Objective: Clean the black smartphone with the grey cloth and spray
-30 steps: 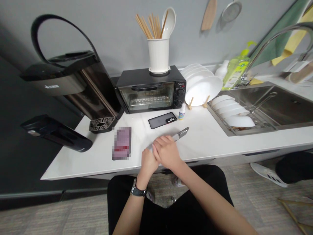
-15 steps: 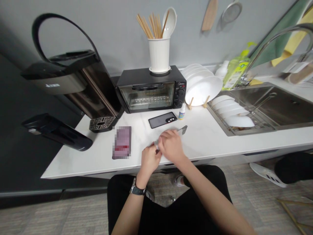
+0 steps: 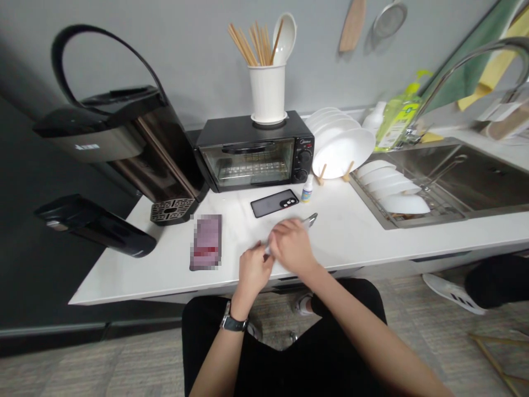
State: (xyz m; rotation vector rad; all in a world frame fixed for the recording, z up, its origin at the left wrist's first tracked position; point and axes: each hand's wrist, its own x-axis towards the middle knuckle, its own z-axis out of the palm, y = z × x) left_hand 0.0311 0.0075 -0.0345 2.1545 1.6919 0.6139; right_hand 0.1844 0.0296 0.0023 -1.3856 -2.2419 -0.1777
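Just above the counter's front part, my left hand (image 3: 255, 268) is closed at the near left end of a slim silver-grey object (image 3: 311, 220). My right hand (image 3: 290, 244) is wrapped over its middle, close beside the left. The object's far end sticks out past my right knuckles, thin and flat with a darker tip; my fingers hide most of it, so its kind is unclear. Beyond my hands lies a grey, black-rimmed phone or phone case (image 3: 274, 203) with round camera rings. Beside that stands a small white bottle (image 3: 307, 189) with a blue and yellow label.
A purple pixelated flat item (image 3: 207, 237) lies left on the white counter (image 3: 165, 270). Further left are a dark flask (image 3: 99, 226) and a drink dispenser (image 3: 152, 149). Behind are a toaster oven (image 3: 252, 160) and racked plates (image 3: 341, 151); a sink (image 3: 487, 176) is right.
My right hand has shifted very slightly, and the slim object's far end now shows tilted more edge-on. My left hand stays nearly in place.
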